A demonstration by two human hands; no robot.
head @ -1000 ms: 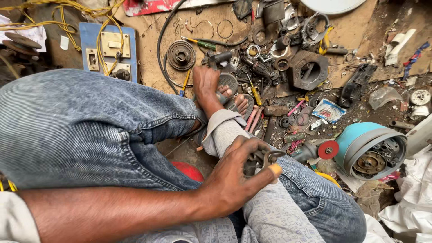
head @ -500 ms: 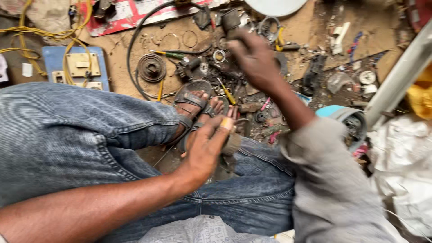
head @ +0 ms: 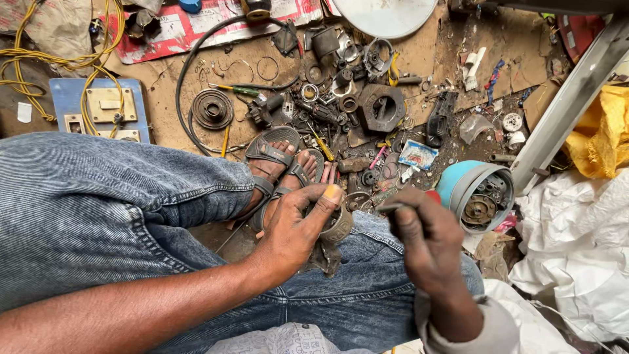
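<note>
My left hand (head: 298, 226) grips a greasy round metal part (head: 339, 226) against my right knee, thumb pressed over its rim. My right hand (head: 426, 239) is closed around a thin dark metal tool (head: 388, 206) whose tip points left, close to the round part. Both hands rest above my blue jeans (head: 118, 210). My feet in grey sandals (head: 275, 160) lie just beyond the hands.
A pile of dirty metal parts, rings and bearings (head: 347, 105) covers the floor ahead. A blue motor housing (head: 475, 193) lies to the right, a blue switch board (head: 105, 108) with yellow wire at left, white sacking (head: 576, 255) at right, a metal bar (head: 570, 98) above it.
My right hand has pulled back from the parts pile to my knee, now holding a thin tool. My left hand still holds the round part. The view shifted slightly.
</note>
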